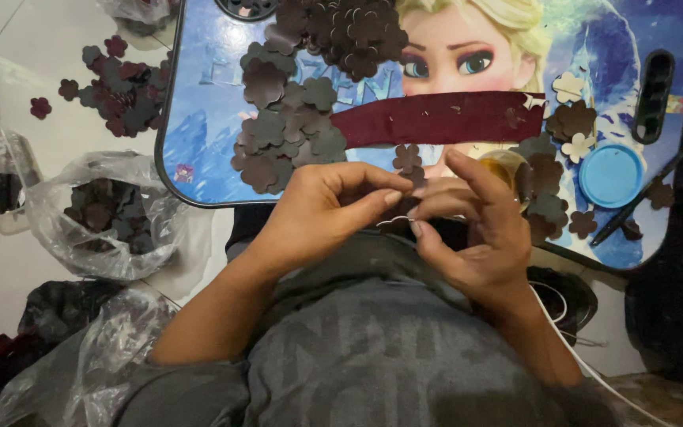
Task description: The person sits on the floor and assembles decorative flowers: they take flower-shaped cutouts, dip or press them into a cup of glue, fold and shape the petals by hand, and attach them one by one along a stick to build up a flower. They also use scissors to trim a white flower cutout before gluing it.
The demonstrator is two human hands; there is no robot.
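As both hands (405,217) pinch, thin wire (393,222) lies crosswise.

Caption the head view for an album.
Both hands pinch a small flower-shaped cutout above a lap tray strewn with cutouts.

Dark maroon flower cutouts (290,130); maroon strip (436,119); blue lid (611,175); seemingly grey shirt (373,348).

Left hand (318,209) and right hand (476,229) are covering whatever sits between the fingertips; only a thin pale wire bit (393,222) is showing, too small to identify. Fingers are hiding part of a dark flower cutout (409,162) and a yellowish container (503,166). Top edge is cropping the flower pile (341,28). Clear bag (108,213) is blurring its contents. White cord (594,372) is running off the bottom edge.
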